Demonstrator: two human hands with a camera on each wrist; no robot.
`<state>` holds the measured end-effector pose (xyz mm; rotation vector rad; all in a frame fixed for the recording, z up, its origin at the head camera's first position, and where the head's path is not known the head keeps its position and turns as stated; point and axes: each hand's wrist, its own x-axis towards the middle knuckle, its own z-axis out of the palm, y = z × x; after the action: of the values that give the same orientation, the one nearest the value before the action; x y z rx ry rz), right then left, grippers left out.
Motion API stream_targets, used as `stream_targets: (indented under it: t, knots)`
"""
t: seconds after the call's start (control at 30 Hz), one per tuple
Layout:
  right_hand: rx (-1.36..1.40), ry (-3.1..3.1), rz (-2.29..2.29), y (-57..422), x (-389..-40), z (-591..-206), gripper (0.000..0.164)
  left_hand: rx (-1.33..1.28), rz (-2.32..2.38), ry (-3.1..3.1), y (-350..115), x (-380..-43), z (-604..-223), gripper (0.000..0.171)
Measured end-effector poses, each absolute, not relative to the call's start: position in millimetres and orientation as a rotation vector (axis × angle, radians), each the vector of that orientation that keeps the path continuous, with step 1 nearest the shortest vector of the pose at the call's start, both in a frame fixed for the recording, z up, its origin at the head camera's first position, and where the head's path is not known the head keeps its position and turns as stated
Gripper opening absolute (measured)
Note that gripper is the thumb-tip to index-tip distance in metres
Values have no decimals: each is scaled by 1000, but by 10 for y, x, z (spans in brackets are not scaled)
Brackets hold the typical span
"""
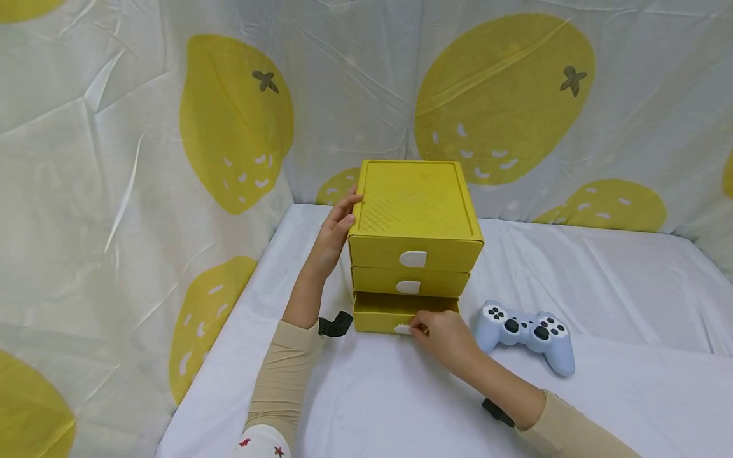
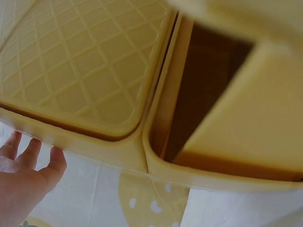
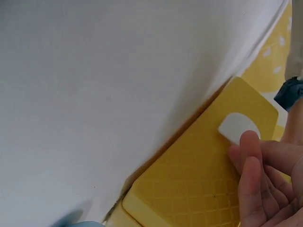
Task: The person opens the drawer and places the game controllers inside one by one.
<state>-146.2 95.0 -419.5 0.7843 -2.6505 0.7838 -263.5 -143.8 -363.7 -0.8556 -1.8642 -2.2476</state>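
Note:
A small yellow drawer cabinet point(image 1: 417, 197) with three drawers stands on the white-covered table. Its bottom drawer point(image 1: 375, 322) is pulled partly out, and the part of its inside that shows looks bare. My right hand point(image 1: 449, 340) holds the white handle point(image 3: 236, 126) of that drawer with curled fingertips. Against the cabinet's upper left side rests my left hand point(image 1: 332, 238), its fingers extended along the wall. The left wrist view shows those fingertips point(image 2: 57, 158) at the edge of the cabinet's patterned side. Both upper drawers, with white handles point(image 1: 413, 259), are closed.
A light blue game controller point(image 1: 523, 332) lies on the table just right of the cabinet, close to my right forearm. Behind and to the left hangs a pale curtain point(image 1: 355, 83) with a yellow lemon print. White cloth point(image 1: 630, 286) covers the table.

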Motion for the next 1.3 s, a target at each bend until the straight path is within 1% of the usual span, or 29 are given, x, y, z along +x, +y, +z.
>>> stream_targets:
  t: [0.27,0.5,0.57,0.87,1.07,1.3]
  knots:
    - [804,-2654,759,961,-1399,-4187,8,-864,-2235,-1862,-1448,-2649,-3657,50]
    - [805,-2627,731,955,-1375,-4198,9,-845,-2231,-1875,-1446,-2648,-3658,56]
    - [811,-2624,729,956,-1374,-4194,9,-850,-2230,-1874,-1446,-2647,-3655,53]
    - [805,-2664,745,959,-1363,-4171,7,-881,-2226,-1888,-1462,-2635,-3634,52]
    - [820,-2665,747,966,-1348,-4179,9,-910,-2229,-1911,-1476,-2623,-3598,47]
    - [841,-2638,755,973,-1301,-4194,10,-894,-2199,-1966,-1468,-2522,-3467,46]
